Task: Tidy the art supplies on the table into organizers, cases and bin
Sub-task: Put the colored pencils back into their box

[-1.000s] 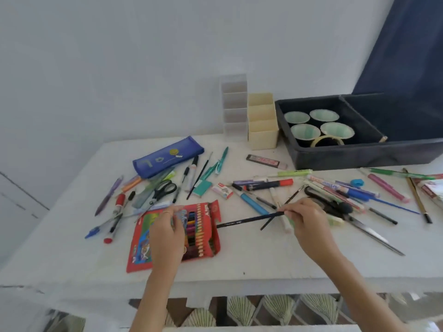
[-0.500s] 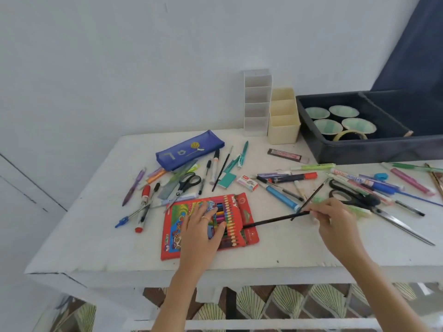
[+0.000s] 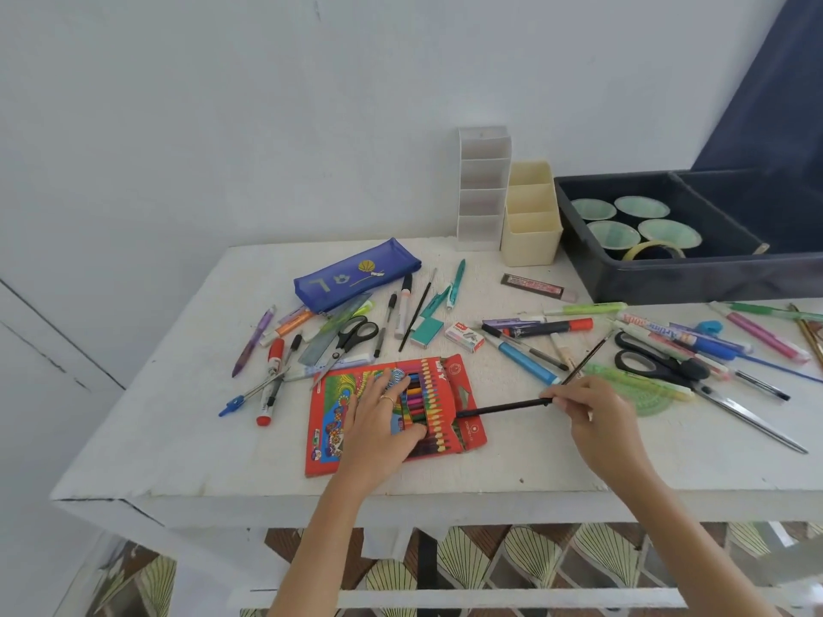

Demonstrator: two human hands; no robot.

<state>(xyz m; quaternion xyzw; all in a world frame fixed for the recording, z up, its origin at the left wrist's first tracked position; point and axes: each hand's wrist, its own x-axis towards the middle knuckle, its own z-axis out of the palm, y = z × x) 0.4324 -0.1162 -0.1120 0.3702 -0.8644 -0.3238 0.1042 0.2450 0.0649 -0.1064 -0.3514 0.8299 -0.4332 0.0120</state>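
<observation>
Over the last second the black pencil (image 3: 503, 408) had slid leftward, so that its tip, which had been at the right edge of the crayon box (image 3: 327, 456), now lay over the box's opened flap. The left hand (image 3: 378, 429) had also shifted from the box's left half to lie across its middle. That hand was flat, with straight, spread fingers pressing on the box lid and the row of crayons (image 3: 416, 394). The right hand (image 3: 596, 420) pinched the pencil's right end between thumb and fingertips and held it nearly level, pointing at the box.

The box sat near the front of the table (image 3: 222, 460), with only a narrow strip of bare top between it and the front edge. Wider bare top lay toward the front left corner and in front of the right hand. Behind and to the right the surface was crowded. Small scissors (image 3: 352, 338) and pens lay just beyond the box, and large scissors (image 3: 659, 365) and a metal ruler (image 3: 752, 425) lay past the right hand. A blue pencil case (image 3: 356, 273) lay further back. Along the back edge stood a white organizer (image 3: 483, 189) touching a cream organizer (image 3: 532, 242), and beside that a dark bin (image 3: 668, 282).
</observation>
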